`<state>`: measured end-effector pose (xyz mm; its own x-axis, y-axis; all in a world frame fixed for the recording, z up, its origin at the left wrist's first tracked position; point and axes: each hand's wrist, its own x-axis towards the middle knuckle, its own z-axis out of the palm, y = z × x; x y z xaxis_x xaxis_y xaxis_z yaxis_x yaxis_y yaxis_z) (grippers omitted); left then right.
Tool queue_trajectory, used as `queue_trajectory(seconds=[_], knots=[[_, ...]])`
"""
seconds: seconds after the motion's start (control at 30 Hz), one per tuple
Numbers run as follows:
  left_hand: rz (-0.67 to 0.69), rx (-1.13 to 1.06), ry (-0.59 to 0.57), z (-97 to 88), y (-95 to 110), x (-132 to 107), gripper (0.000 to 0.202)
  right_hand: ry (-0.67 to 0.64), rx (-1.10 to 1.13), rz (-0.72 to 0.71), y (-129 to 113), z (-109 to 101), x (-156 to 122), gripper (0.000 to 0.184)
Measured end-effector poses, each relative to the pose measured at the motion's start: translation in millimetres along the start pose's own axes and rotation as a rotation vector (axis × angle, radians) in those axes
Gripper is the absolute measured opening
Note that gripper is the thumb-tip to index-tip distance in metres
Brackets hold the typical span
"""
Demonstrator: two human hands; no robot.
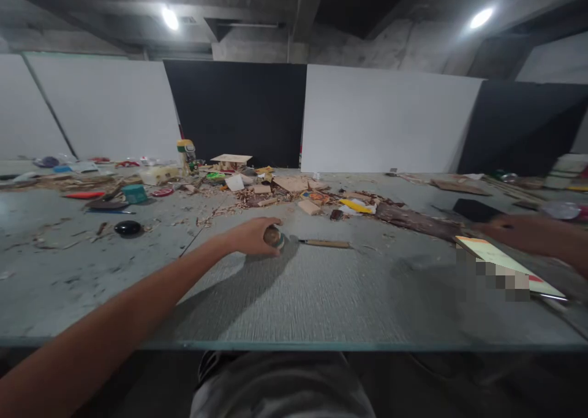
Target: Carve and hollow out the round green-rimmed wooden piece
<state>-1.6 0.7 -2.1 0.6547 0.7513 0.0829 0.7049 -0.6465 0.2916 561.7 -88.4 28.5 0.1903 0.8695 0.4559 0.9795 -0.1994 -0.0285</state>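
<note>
Your left hand has its fingers curled around 1 small round brown piece, low over or on the counter.
It looks light and stiff; pinch it by opposite sides, since its curve may slip. Just right lies 1 slim wooden-handled tool; farther out, 1 black oval object, 1 teal container, 1 length of bark. You cannot tell whether the 1 far-right hand is yours, or what its fingers hold.
</note>
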Motion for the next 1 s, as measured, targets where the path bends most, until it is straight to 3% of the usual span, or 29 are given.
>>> queue_trajectory(seconds=[0.07,0.2,0.3,0.37,0.47,0.63,0.83,1.0], knots=[[0.042,-0.041,0.093,5.7,-4.4,-1.3,0.088,-0.132,0.173,-0.120,-67.0,-6.5,2.0,0.037],[0.070,-0.073,0.228,19.4,-10.0,-2.0,0.090,-0.318,0.464,-0.489,-216.1,9.1,-13.2,0.032],[0.081,-0.102,0.248,24.6,-9.3,-2.0,0.090,-0.339,0.415,-0.752,-282.1,34.2,-20.3,0.018],[0.094,-0.148,0.211,24.3,-7.2,-2.2,0.089,-0.323,0.366,-0.720,-297.1,47.2,-19.4,0.017],[0.089,-0.192,0.174,19.9,-3.8,-2.9,0.092,-0.270,0.401,-0.593,-296.6,55.7,-17.8,0.020],[0.054,-0.273,0.214,16.1,-0.3,-4.7,0.097,-0.254,0.545,-0.691,-298.4,46.1,-37.1,0.029],[0.111,-0.473,0.162,20.3,7.5,-6.1,0.101,-0.262,0.487,-0.641,-308.9,35.2,-55.2,0.033],[0.080,-0.351,0.185,18.6,7.3,-5.6,0.080,-0.302,0.515,-0.662,-303.1,37.3,-53.4,0.030]])
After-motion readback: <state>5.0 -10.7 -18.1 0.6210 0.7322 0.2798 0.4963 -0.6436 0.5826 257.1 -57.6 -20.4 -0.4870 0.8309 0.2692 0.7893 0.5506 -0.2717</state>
